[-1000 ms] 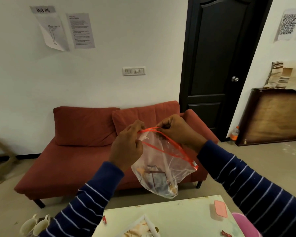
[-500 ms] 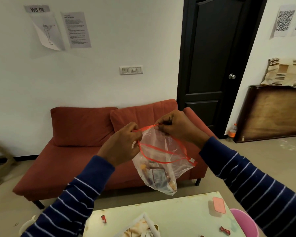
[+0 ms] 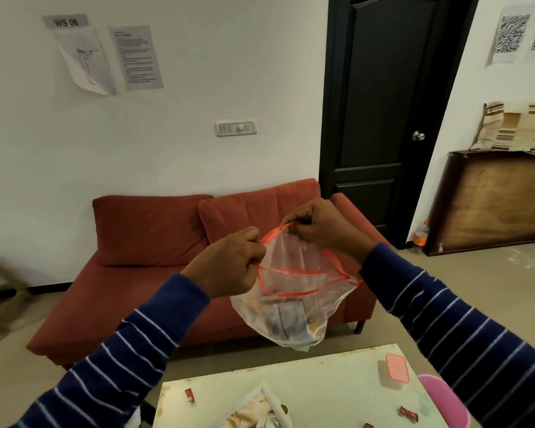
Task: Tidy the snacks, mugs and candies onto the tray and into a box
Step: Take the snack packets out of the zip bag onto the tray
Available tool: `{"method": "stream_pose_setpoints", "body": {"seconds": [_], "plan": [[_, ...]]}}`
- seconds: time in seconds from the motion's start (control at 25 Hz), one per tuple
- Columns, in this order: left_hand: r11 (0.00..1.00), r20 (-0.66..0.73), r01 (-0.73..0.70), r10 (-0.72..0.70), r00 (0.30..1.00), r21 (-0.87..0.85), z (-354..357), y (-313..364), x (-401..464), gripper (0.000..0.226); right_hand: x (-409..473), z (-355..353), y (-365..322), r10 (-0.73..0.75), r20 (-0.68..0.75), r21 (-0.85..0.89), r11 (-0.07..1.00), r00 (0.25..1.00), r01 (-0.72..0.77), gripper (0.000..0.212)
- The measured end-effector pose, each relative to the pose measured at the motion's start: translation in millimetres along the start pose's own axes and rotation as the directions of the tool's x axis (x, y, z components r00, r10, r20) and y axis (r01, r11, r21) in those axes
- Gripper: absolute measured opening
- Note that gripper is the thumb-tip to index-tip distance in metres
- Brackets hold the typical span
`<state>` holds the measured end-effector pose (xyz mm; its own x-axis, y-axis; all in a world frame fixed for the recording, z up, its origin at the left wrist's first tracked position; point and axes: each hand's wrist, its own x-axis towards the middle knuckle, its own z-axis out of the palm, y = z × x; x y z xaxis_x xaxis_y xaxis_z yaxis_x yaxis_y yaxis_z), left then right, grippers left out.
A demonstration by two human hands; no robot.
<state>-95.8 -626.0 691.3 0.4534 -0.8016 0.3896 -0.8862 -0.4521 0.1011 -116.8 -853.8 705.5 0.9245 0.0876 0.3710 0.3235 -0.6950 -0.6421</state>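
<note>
I hold a clear zip bag [image 3: 294,307] with a red seal strip in the air above the table. My left hand [image 3: 229,267] pinches the near-left part of its mouth, and my right hand [image 3: 318,227] pinches the far side. The mouth gapes open between them. Snack packets lie in the bottom of the bag. On the pale table [image 3: 337,384] below lie small red wrapped candies [image 3: 189,394] [image 3: 409,413], a pink lid [image 3: 397,367], and the corner of a white-rimmed tray [image 3: 271,400] at the bottom edge.
A pink round container [image 3: 445,400] stands at the table's right edge. A red sofa [image 3: 155,257] stands behind the table against the white wall. A black door [image 3: 383,118] is at the right, with a wooden board [image 3: 491,205] leaning beside it.
My hands have pulled the two sides of the bag's seal apart, so the mouth has gone from nearly shut to wide open. The bag stays at about the same height.
</note>
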Motion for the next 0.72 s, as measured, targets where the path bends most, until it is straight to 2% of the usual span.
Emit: {"method": "stream_pose_setpoints", "body": {"seconds": [0.12,0.24,0.32,0.36,0.44,0.56,0.64,0.72], "plan": [[0.998,-0.045,-0.003,0.000,0.999,-0.068,1.1,7.8,6.8,0.009,-5.5,10.2,-2.3,-0.093,-0.097,-0.271,0.960,0.991,0.064,0.019],[0.996,-0.075,0.071,-0.075,0.994,-0.051,6.3,10.2,11.0,0.010,-17.5,21.1,-8.1,-0.295,-0.130,-0.491,0.849,0.947,0.198,0.034],[0.993,-0.074,0.111,-0.113,0.991,-0.032,9.7,9.8,8.5,0.012,-27.0,26.8,-12.1,-0.443,-0.119,-0.558,0.770,0.889,0.309,0.030],[0.993,-0.066,0.119,-0.121,0.990,-0.025,10.8,10.0,6.9,0.012,-31.8,29.6,-13.7,-0.468,-0.082,-0.536,0.765,0.880,0.358,0.022],[0.990,-0.053,0.136,-0.137,0.989,-0.034,11.7,11.4,4.6,0.012,-37.0,32.2,-14.3,-0.418,0.088,-0.398,0.817,0.904,0.417,0.007],[0.987,-0.043,0.150,-0.153,0.987,-0.064,11.9,16.3,2.8,0.010,-39.6,40.8,-8.6,-0.217,0.400,-0.270,0.901,0.890,0.341,0.014],[0.987,-0.030,0.145,-0.147,0.989,-0.073,13.1,20.8,0.7,0.011,-38.3,49.7,-7.4,-0.054,0.533,-0.278,0.931,0.845,0.235,0.025],[0.987,-0.014,0.134,-0.135,0.991,-0.084,15.0,25.2,-0.8,0.013,-36.4,59.2,-6.1,0.050,0.577,-0.358,0.913,0.815,0.197,0.035]]}}
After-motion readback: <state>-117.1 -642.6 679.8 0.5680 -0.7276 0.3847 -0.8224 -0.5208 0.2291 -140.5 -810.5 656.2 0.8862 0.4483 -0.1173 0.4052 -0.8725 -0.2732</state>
